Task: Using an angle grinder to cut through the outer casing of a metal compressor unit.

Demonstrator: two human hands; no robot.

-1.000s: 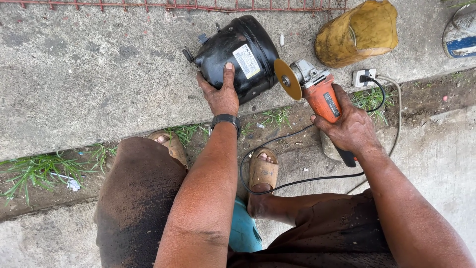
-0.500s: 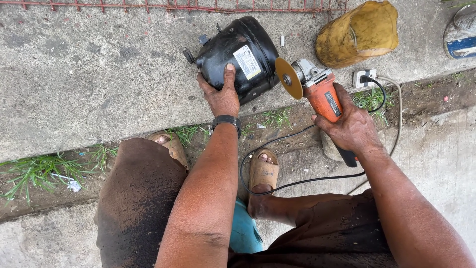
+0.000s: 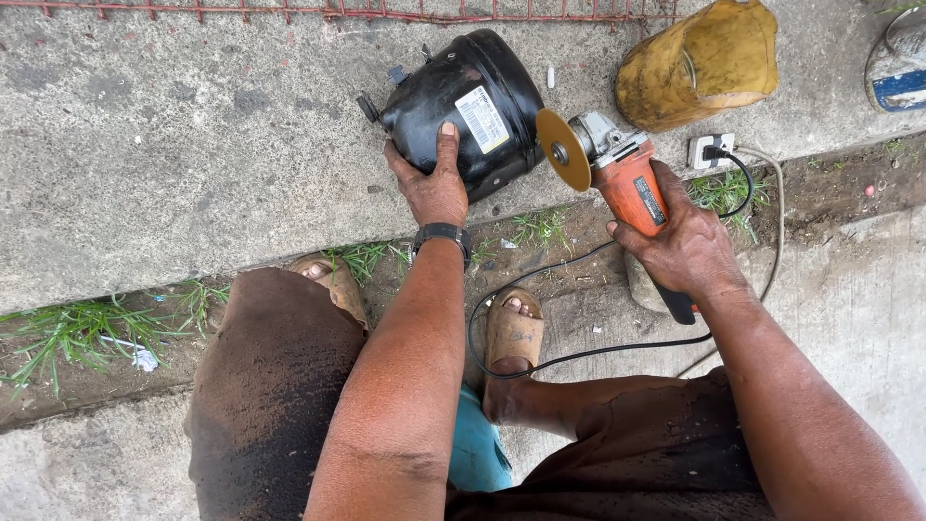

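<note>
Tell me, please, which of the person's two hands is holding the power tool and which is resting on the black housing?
The right hand grips the orange angle grinder. The left hand, with a wristwatch, lies flat on the black compressor housing.

Outdoor streetside work spot: concrete slabs (image 3: 174,145), grass (image 3: 77,333), rebar mesh (image 3: 386,12).

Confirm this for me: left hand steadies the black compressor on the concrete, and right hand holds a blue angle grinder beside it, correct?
Not quite. The head view shows the angle grinder in the right hand is orange, not blue. The left hand does rest on the black compressor.
</note>
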